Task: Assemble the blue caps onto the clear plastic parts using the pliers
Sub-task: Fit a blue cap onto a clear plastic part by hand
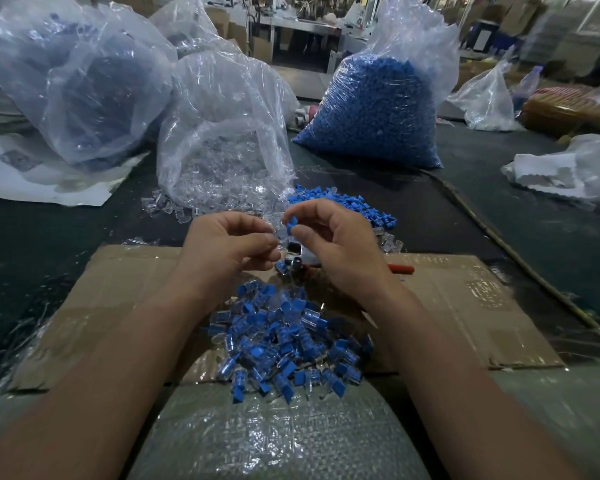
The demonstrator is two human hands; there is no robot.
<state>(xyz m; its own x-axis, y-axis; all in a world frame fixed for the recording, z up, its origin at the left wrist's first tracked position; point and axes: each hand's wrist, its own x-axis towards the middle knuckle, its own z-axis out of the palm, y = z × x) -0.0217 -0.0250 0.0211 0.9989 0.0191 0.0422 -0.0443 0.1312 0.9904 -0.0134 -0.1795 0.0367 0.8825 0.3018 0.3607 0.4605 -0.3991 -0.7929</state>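
Note:
My right hand (340,244) pinches a blue cap (292,224) between thumb and forefinger. My left hand (229,240) pinches a clear plastic part (278,234) just left of the cap; the two nearly touch. Beneath my hands the pliers (300,261) lie on the cardboard (465,306), their red handle (400,269) sticking out to the right. A pile of assembled blue-capped clear parts (284,344) lies between my forearms. Loose blue caps (347,206) and loose clear parts (174,209) sit beyond my hands.
An open bag of clear parts (222,143) stands behind the hands, a bag full of blue caps (378,109) to its right, and a bag of dark blue parts (84,81) at far left. A stick (499,244) runs diagonally at right. Crumpled plastic (568,171) lies far right.

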